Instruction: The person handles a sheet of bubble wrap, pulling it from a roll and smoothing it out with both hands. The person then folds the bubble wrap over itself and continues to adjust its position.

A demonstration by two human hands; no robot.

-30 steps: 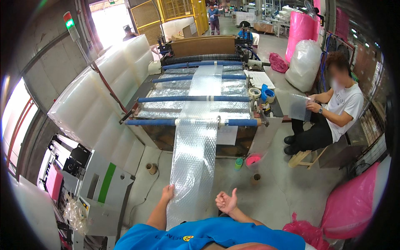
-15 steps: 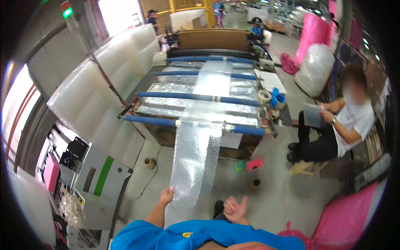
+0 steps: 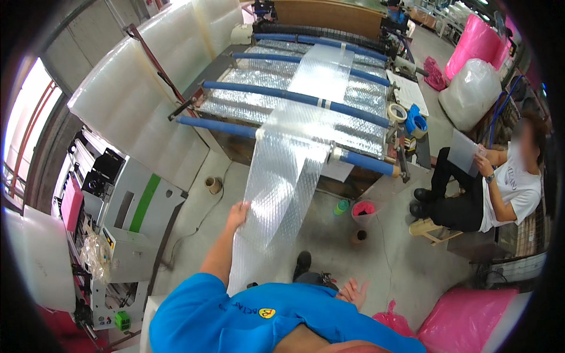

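Observation:
A strip of clear bubble wrap (image 3: 275,194) hangs down from the front blue roller (image 3: 218,125) of the machine and comes toward my body. My left hand (image 3: 238,215) is closed on its left edge, with the arm stretched forward. The strip's lower end passes behind my blue shirt and is hidden there. Low by my right side, my right hand (image 3: 353,293) is held with fingers apart and nothing in it, clear of the wrap.
Large bubble wrap rolls (image 3: 153,76) line the left side, beside a grey machine with a green stripe (image 3: 145,203). Tape rolls (image 3: 398,113) lie at the machine's right edge. A seated person (image 3: 500,176) holds a clear sheet. Pink bags (image 3: 465,320), a cardboard core (image 3: 213,185) and a bin (image 3: 364,210) are on the floor.
My left hand has moved forward along the wrap's edge, toward the roller. My right hand has dropped lower and to the right. The view has tilted down and come closer to the machine.

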